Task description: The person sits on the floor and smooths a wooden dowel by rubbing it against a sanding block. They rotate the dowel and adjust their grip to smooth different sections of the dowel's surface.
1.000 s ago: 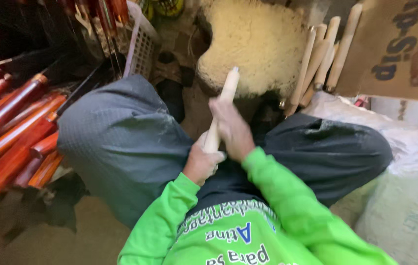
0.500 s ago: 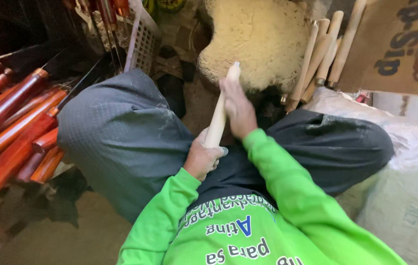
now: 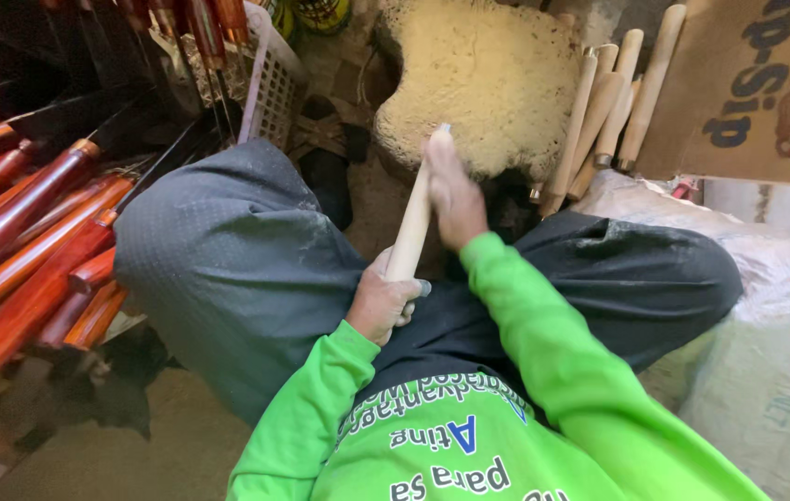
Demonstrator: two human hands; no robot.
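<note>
Below the sawdust-crusted block [image 3: 478,83], right hand [image 3: 455,195] has slid further up the smooth pale wooden stick [image 3: 411,227]. Left hand [image 3: 381,304] stays clamped round its lower end; right grip wrapped near top.

cardboard box [image 3: 752,88]: top right corner, brown, flat side facing the camera, dark blue lettering plus a reddish-brown picture
white sack [image 3: 775,371]: lower right, pale woven plastic, bulging, faint bluish print
second sack [image 3: 636,199]: just above it, whitish, crumpled

Worker's clothing, seen from above
Bright green long-sleeved shirt [image 3: 469,445], white and blue lettering across chest; dark grey dust-flecked trousers [image 3: 228,260]; both hands [image 3: 383,304] bare, no gloves.
</note>
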